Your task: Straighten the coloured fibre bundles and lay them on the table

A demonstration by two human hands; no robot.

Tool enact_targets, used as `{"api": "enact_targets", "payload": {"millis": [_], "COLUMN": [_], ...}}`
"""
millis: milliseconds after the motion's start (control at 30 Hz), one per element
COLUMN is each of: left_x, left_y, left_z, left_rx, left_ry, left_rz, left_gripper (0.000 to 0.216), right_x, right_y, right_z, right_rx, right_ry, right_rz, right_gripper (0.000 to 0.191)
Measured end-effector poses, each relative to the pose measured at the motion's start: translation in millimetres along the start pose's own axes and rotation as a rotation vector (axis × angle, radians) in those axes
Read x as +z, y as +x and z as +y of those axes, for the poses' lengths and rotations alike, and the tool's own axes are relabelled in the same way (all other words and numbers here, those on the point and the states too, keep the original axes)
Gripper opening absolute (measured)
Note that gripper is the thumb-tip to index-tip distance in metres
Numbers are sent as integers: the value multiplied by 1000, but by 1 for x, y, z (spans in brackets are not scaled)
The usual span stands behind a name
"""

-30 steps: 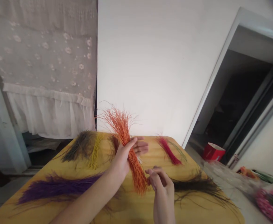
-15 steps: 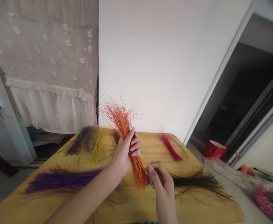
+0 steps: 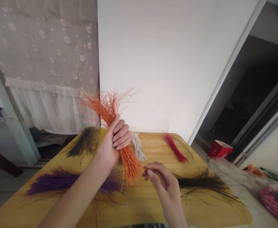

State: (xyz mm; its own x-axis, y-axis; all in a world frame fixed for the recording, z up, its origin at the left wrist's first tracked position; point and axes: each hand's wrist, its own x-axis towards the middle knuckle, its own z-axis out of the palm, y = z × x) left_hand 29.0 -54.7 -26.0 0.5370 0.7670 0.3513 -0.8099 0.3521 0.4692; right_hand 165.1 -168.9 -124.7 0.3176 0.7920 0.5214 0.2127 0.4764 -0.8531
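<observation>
My left hand (image 3: 116, 137) is wrapped round the middle of a bundle of thin orange strands (image 3: 130, 163), held tilted above the table (image 3: 134, 207). The bundle's top end fans out loosely, and its lower end points down toward my right. At that lower end my right hand (image 3: 164, 182) has thumb and fingers pinched together, seemingly on the tip of an orange strand. Purple strands (image 3: 58, 182) lie under my left forearm. Black strands (image 3: 200, 182) lie just right of my right hand, and white strands (image 3: 139, 147) show behind the orange bundle.
Toward the table's back lie grey strands (image 3: 81, 141), partly hidden yellow strands (image 3: 101, 137) and red strands (image 3: 175, 147). A white wall (image 3: 172, 69) rises behind, with a floral curtain (image 3: 50, 60) at left. A red container (image 3: 221, 149) stands beyond the table's right edge.
My left hand has moved left and up with the orange bundle, uncovering the white strands. My right hand stays near the bundle's lower end, now slightly apart from it.
</observation>
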Motion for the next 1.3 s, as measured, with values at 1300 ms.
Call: {"api": "enact_targets", "payload": {"millis": [1300], "left_x": [-5], "left_y": [-6], "left_z": [4], "left_rx": [-15], "left_ry": [-227], "left_rz": [-314], "left_gripper": [46], "right_x": [19], "right_y": [-13], "right_z": [0], "right_rx": [64], "right_ry": [180], "right_rz": [66], "right_gripper": [10]}}
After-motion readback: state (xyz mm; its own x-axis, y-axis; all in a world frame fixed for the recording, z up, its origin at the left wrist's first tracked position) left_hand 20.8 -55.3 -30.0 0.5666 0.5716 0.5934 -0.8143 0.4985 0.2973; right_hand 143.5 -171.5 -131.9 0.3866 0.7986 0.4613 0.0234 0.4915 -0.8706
